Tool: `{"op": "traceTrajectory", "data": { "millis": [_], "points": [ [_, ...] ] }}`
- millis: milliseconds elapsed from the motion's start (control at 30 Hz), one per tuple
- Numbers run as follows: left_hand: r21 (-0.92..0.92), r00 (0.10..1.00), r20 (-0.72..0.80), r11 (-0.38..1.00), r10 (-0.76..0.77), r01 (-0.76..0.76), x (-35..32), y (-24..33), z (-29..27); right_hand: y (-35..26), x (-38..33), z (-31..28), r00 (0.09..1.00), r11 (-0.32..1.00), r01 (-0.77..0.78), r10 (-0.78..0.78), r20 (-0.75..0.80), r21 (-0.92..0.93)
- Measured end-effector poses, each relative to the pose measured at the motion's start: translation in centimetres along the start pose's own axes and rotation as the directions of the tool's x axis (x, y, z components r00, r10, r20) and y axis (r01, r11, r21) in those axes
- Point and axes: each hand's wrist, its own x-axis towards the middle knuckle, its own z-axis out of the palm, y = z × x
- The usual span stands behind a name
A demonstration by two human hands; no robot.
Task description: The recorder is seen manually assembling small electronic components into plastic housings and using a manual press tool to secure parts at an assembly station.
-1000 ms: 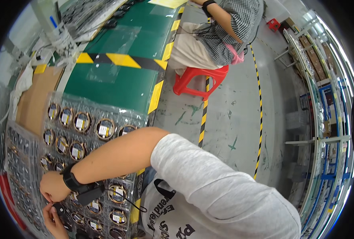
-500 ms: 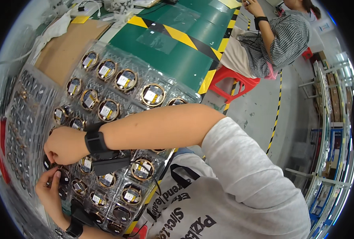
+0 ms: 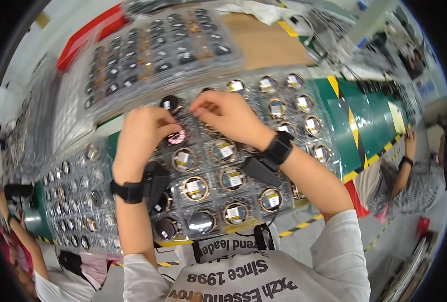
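Observation:
Between the fingertips of my left hand (image 3: 142, 137) is a round watch module (image 3: 176, 137) with a pinkish, lit face, held over the clear plastic tray (image 3: 218, 190). My right hand (image 3: 228, 115) hovers just to its right, fingers curled and tips drawn together; anything in them is too small to make out. Beyond the left fingertips lies a dark round watch piece (image 3: 169, 103) with a white label. Gold-rimmed round watch cases (image 3: 195, 187) with white and yellow labels fill many tray pockets. A glossy dark disc (image 3: 201, 221) lies at the near edge. Both wrists wear black bands.
Stacked trays of dark parts (image 3: 158, 50) stand at the far left, beside a brown board (image 3: 263, 40). Another filled tray (image 3: 77, 201) lies left. Co-workers sit at both ends; one's checked sleeve (image 3: 419, 186) shows right. Striped tape (image 3: 351, 118) crosses the green bench.
The view has swung round toward the tray. My hands, close together over dark round pieces before, are now apart. A lit watch module now shows in my left fingers.

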Motion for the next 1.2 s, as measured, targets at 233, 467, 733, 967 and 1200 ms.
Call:
{"op": "traceTrajectory", "data": {
  "millis": [233,467,733,967,1200],
  "points": [
    [0.037,0.995,-0.069,0.997,0.073,-0.071,-1.1,0.0,0.0,-2.0,2.1,-1.4,0.953,0.951,-0.288,0.272,0.136,0.111],
    [0.063,0.949,0.315,0.998,-0.022,0.002,-2.0,1.3,-1.4,-2.1,8.4,-3.2,0.992,0.821,0.014,0.060,0.111,-0.571],
    [0.158,0.986,0.162,0.986,0.031,-0.057,-3.3,1.9,-1.0,0.4,17.2,0.3,0.995,0.908,0.083,-0.051,0.090,-0.410],
    [0.146,0.988,0.140,0.985,0.066,-0.087,-3.3,2.2,-0.4,0.7,22.1,6.4,0.987,0.742,0.154,-0.081,0.141,-0.653],
    [0.184,0.980,0.188,0.977,0.068,-0.104,-3.2,2.9,-0.7,0.2,25.3,7.9,0.973,0.570,-0.030,0.205,0.107,-0.821]
  ]
}}
